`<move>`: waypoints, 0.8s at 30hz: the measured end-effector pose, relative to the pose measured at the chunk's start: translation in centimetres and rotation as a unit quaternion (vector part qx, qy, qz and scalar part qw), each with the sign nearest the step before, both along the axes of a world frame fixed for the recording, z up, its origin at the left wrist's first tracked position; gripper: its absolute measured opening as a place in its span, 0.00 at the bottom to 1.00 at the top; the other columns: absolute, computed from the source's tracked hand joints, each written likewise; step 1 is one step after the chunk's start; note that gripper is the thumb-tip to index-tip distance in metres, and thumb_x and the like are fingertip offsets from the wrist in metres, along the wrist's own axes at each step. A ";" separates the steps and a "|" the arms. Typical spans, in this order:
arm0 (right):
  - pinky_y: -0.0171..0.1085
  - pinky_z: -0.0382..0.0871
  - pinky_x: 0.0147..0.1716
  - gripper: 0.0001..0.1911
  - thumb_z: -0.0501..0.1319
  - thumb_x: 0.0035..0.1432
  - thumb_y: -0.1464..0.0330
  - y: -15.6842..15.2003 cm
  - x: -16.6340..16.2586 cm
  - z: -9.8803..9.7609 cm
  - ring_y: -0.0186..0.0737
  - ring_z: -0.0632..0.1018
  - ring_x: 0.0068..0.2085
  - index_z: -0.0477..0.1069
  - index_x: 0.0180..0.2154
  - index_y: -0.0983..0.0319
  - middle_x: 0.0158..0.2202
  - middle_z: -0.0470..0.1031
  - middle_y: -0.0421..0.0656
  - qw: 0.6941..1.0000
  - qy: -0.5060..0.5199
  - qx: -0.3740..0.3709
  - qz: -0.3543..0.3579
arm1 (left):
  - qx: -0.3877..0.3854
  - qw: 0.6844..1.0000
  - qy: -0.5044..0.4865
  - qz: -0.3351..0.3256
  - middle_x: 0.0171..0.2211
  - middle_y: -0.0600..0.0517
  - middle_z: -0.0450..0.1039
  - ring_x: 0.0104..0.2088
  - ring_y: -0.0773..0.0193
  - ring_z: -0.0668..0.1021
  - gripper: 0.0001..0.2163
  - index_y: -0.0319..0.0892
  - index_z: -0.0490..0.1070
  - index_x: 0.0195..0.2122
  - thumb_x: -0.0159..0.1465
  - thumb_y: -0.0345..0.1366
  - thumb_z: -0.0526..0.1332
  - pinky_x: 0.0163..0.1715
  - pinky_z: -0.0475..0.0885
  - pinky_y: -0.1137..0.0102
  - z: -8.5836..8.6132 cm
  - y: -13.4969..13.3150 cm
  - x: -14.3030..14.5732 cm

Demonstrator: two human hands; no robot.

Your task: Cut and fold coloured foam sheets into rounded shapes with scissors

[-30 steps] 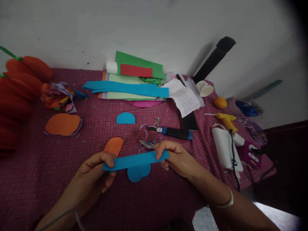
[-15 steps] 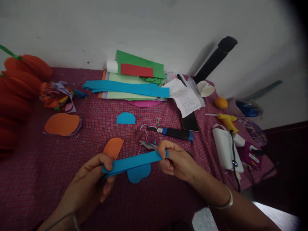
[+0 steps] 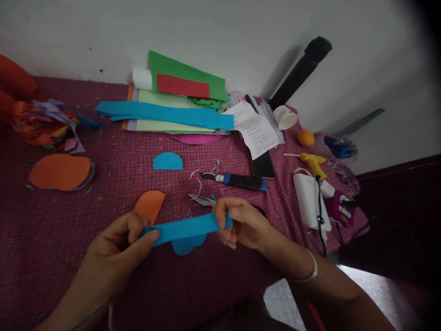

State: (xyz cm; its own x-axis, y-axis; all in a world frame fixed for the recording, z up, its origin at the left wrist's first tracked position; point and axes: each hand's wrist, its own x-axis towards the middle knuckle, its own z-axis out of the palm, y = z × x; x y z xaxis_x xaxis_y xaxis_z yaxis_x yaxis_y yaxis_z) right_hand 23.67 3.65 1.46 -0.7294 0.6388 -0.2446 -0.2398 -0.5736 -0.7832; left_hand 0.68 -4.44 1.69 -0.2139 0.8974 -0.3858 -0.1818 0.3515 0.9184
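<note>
A short blue paper strip (image 3: 184, 228) is stretched between both my hands just above the red checked cloth (image 3: 51, 230). My left hand (image 3: 117, 250) pinches its left end; my right hand (image 3: 241, 223) pinches its right end. A blue rounded cutout (image 3: 186, 245) lies under the strip. An orange half-round cutout (image 3: 149, 205) sits just beyond my left hand. Scissors (image 3: 203, 200) lie partly hidden behind my right hand.
A utility knife (image 3: 237, 180), a blue semicircle (image 3: 167, 162), a stack of coloured paper sheets (image 3: 175, 110), written notes (image 3: 255, 131), a black phone (image 3: 262, 164), a yellow glue gun (image 3: 310, 162), a white box (image 3: 308, 200), orange cutouts (image 3: 60, 171) and paper scraps (image 3: 48, 126) lie around.
The view has shifted, so everything sits further left and higher. My hands still hold the blue strip, its ends now a little closer together.
</note>
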 end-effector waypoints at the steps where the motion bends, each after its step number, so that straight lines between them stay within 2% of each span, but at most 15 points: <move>1: 0.29 0.56 0.13 0.14 0.62 0.53 0.57 -0.1 0.0 0.2 0.27 0.63 0.14 0.68 0.26 0.61 0.16 0.65 0.33 0.999 -0.037 0.037 -0.004 | 0.010 0.999 0.041 -0.007 0.20 0.60 0.59 0.21 0.71 0.61 0.13 0.45 0.64 0.24 0.51 0.37 0.71 0.18 0.59 0.78 0.1 0.2 -0.2; 2: 0.29 0.55 0.14 0.15 0.63 0.53 0.58 -0.2 0.0 0.4 0.27 0.63 0.15 0.66 0.25 0.61 0.16 0.64 0.33 0.993 -0.081 0.086 -0.011 | 0.016 0.997 0.077 -0.018 0.20 0.60 0.60 0.20 0.71 0.61 0.10 0.47 0.69 0.29 0.51 0.38 0.71 0.17 0.58 0.79 0.2 0.3 -0.4; 5: 0.30 0.52 0.17 0.18 0.64 0.53 0.64 -0.4 -0.1 1.1 0.26 0.59 0.19 0.58 0.20 0.60 0.17 0.59 0.32 0.946 -0.182 0.268 -0.031 | 0.000 0.991 0.109 -0.078 0.19 0.61 0.60 0.18 0.72 0.61 0.19 0.52 0.74 0.45 0.52 0.41 0.70 0.14 0.54 0.79 0.4 0.4 -1.3; 6: 0.31 0.51 0.19 0.19 0.63 0.53 0.67 -0.5 -0.2 1.3 0.26 0.58 0.20 0.55 0.19 0.60 0.17 0.57 0.32 0.927 -0.193 0.319 -0.036 | -0.015 0.990 0.093 -0.106 0.18 0.61 0.60 0.16 0.72 0.61 0.20 0.52 0.74 0.46 0.52 0.42 0.70 0.13 0.54 0.78 0.4 0.4 -1.6; 8: 0.32 0.50 0.20 0.21 0.61 0.54 0.71 -0.7 -0.1 1.5 0.26 0.55 0.21 0.50 0.18 0.60 0.18 0.53 0.32 0.901 -0.191 0.388 -0.039 | -0.046 0.985 0.054 -0.155 0.15 0.61 0.60 0.14 0.72 0.61 0.15 0.50 0.76 0.42 0.53 0.44 0.69 0.13 0.54 0.78 0.3 0.3 -2.1; 11: 0.32 0.50 0.20 0.21 0.60 0.54 0.74 -0.9 0.2 1.8 0.26 0.55 0.21 0.48 0.19 0.60 0.19 0.53 0.32 0.884 -0.181 0.429 -0.046 | -0.053 0.984 0.030 -0.166 0.13 0.61 0.59 0.14 0.74 0.59 0.07 0.46 0.74 0.27 0.53 0.42 0.69 0.13 0.53 0.79 0.5 0.5 -2.2; 13: 0.31 0.53 0.20 0.14 0.60 0.55 0.74 -1.0 0.4 1.9 0.27 0.59 0.22 0.57 0.23 0.60 0.21 0.58 0.33 0.882 -0.184 0.429 -0.056 | -0.019 0.991 0.032 -0.126 0.17 0.59 0.63 0.17 0.73 0.64 0.10 0.44 0.69 0.21 0.50 0.38 0.70 0.17 0.59 0.79 1.0 0.5 -1.9; 15: 0.31 0.56 0.22 0.04 0.60 0.57 0.74 -1.1 0.5 2.0 0.28 0.63 0.23 0.67 0.35 0.60 0.25 0.63 0.34 0.883 -0.193 0.424 -0.048 | 0.012 0.997 0.026 -0.069 0.24 0.57 0.70 0.24 0.71 0.70 0.13 0.42 0.65 0.18 0.47 0.34 0.71 0.23 0.66 0.78 1.4 0.5 -1.4; 16: 0.30 0.57 0.22 0.10 0.59 0.58 0.73 -1.2 0.5 2.0 0.28 0.64 0.24 0.68 0.43 0.59 0.26 0.65 0.35 0.881 -0.198 0.428 -0.035 | 0.013 0.999 0.017 -0.045 0.27 0.57 0.72 0.26 0.70 0.71 0.14 0.42 0.63 0.17 0.47 0.32 0.70 0.24 0.67 0.78 1.7 0.4 -1.1; 18: 0.30 0.59 0.24 0.18 0.58 0.61 0.71 -1.4 0.4 2.0 0.29 0.65 0.24 0.65 0.53 0.59 0.27 0.66 0.35 0.870 -0.205 0.448 -0.011 | -0.010 1.000 -0.007 -0.012 0.29 0.56 0.75 0.23 0.72 0.69 0.17 0.41 0.57 0.16 0.47 0.31 0.69 0.20 0.64 0.78 2.0 0.0 -0.6; 20: 0.31 0.62 0.26 0.20 0.58 0.62 0.70 -1.6 0.3 1.9 0.30 0.68 0.26 0.65 0.56 0.58 0.29 0.70 0.36 0.853 -0.206 0.479 0.004 | -0.044 0.998 -0.033 0.001 0.26 0.58 0.74 0.18 0.74 0.64 0.16 0.42 0.56 0.18 0.47 0.30 0.68 0.15 0.57 0.78 2.4 -0.2 -0.1; 24: 0.32 0.67 0.33 0.22 0.58 0.63 0.70 -2.0 0.0 1.7 0.32 0.75 0.32 0.64 0.58 0.57 0.37 0.77 0.40 0.820 -0.206 0.531 0.060 | -0.068 0.993 -0.085 -0.050 0.19 0.60 0.67 0.14 0.73 0.57 0.06 0.48 0.67 0.28 0.52 0.35 0.65 0.12 0.53 0.77 2.9 0.0 0.0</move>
